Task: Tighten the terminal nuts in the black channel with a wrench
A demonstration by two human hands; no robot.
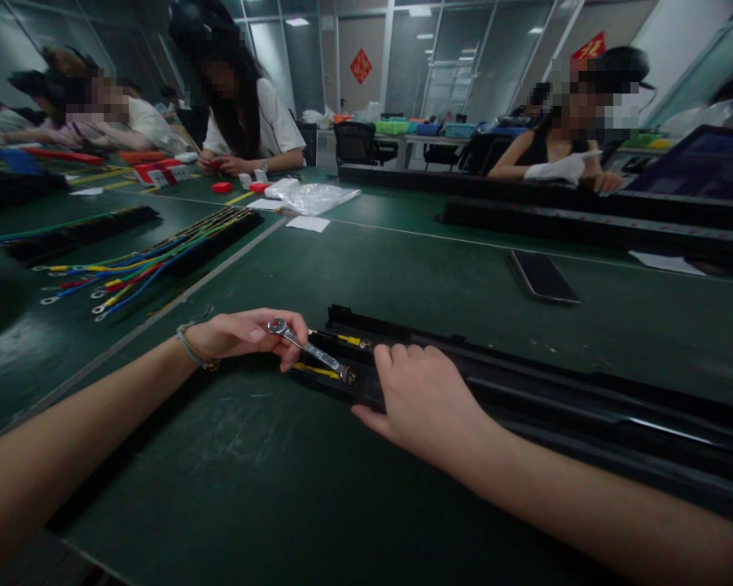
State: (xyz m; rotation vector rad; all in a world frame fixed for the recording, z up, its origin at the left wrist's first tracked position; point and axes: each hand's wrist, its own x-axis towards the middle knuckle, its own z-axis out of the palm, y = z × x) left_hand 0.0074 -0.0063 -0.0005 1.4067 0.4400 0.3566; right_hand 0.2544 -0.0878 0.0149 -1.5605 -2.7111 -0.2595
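Note:
A silver combination wrench [318, 352] slants down to the right, its lower end around a bolt [350, 376] near the end of a long black channel [525, 374]. My left hand [256, 332] pinches the wrench near its upper, open-jaw end. Two yellow-sleeved wire ends [349, 339] lie in the channel, one at each side. My right hand [424, 391] is wrapped over the channel just right of the bolt, thumb on the near side and fingers across the top. Its fingertips are partly hidden.
A phone [543, 277] lies beyond the channel. Bundled coloured cables with ring terminals [140, 260] are at left. A clear plastic bag [321, 198] and a white paper [308, 224] lie farther back. More black channels [574, 220] stretch along the far right, where a co-worker [562, 155] sits.

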